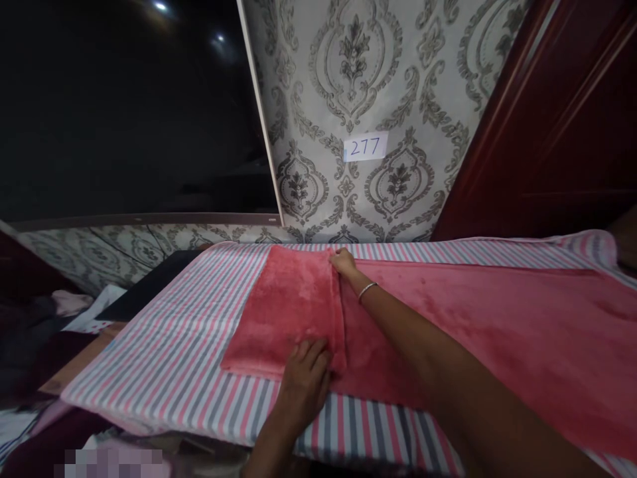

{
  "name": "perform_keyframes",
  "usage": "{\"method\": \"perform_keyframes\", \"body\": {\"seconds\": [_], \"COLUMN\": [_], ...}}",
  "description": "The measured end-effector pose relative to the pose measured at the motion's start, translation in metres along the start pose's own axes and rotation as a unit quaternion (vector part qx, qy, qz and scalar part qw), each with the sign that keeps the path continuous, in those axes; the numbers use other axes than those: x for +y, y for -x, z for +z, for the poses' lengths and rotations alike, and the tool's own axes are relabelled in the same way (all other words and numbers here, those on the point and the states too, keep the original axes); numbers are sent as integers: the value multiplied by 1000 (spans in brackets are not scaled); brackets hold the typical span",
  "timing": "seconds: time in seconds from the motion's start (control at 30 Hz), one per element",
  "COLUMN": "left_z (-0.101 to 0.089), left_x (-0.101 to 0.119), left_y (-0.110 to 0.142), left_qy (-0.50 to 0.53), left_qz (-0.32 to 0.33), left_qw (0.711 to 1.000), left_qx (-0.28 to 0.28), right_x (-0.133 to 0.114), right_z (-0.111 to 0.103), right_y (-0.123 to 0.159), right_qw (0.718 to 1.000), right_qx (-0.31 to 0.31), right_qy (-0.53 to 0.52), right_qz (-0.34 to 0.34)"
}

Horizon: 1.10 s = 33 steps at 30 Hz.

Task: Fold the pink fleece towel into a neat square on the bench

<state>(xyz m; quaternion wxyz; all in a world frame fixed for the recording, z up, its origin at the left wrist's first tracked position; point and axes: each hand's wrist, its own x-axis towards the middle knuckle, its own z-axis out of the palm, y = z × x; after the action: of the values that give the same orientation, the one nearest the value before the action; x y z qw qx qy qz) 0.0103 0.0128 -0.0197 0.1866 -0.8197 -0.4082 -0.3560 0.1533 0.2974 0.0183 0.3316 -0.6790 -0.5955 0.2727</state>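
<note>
A pink plush towel (472, 325) lies spread over a striped cloth (174, 338) on a raised flat surface. Its left end is folded over into a flap (288, 305). My left hand (303, 382) rests palm down on the near corner of that flap, fingers together and slightly curled over its edge. My right hand (343, 262), with a silver bangle on the wrist, reaches across and pinches the far corner of the flap near the wall.
A patterned wallpaper wall with a paper label reading 277 (365, 146) stands behind. A dark screen (129, 113) fills the upper left. A dark red wooden door (557, 119) is at the right. Clothes and clutter (60, 318) lie low at the left.
</note>
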Motion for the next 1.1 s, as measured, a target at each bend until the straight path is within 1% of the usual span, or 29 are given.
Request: {"method": "perform_keyframes", "body": {"seconds": [0.1, 0.2, 0.27, 0.37, 0.47, 0.5, 0.57, 0.67, 0.73, 0.83, 0.97, 1.1], "left_z": [0, -6, -13, -20, -14, -8, 5, 23, 29, 29, 32, 35], "left_x": [0, -1, 3, 18, 43, 51, 66, 77, 78, 75, 76, 79], "left_y": [0, -5, -14, -34, -51, -54, -55, -48, -42, -38, -36, -33], "left_qy": [-8, 3, 10, 21, 31, 34, 39, 30, 23, 22, 19, 20], "left_qz": [0, 3, -3, -13, 1, 7, 16, 25, 24, 24, 21, 3], "left_qw": [1000, 1000, 1000, 999, 999, 999, 999, 996, 994, 994, 992, 991], "left_qx": [-2, 3, 11, 30, 32, 21, -19, -86, -103, -103, -120, -133], "right_x": [-6, -17, -25, -29, -13, -3, 20, 51, 64, 68, 66, 69], "right_z": [1, -4, -14, -41, -72, -80, -90, -91, -86, -80, -81, -83], "right_y": [-1, 0, -2, -8, -13, -13, -10, -2, 0, -1, -3, 6], "right_qw": [999, 997, 994, 990, 991, 992, 994, 996, 997, 997, 997, 998], "right_qx": [-22, -21, -7, 21, 49, 55, 61, 51, 45, 44, 35, 22], "right_qy": [-27, -66, -89, -104, -98, -93, -81, -67, -64, -66, -65, -61], "right_qz": [-13, -45, -69, -90, -81, -72, -47, -4, 13, 19, 26, 17]}}
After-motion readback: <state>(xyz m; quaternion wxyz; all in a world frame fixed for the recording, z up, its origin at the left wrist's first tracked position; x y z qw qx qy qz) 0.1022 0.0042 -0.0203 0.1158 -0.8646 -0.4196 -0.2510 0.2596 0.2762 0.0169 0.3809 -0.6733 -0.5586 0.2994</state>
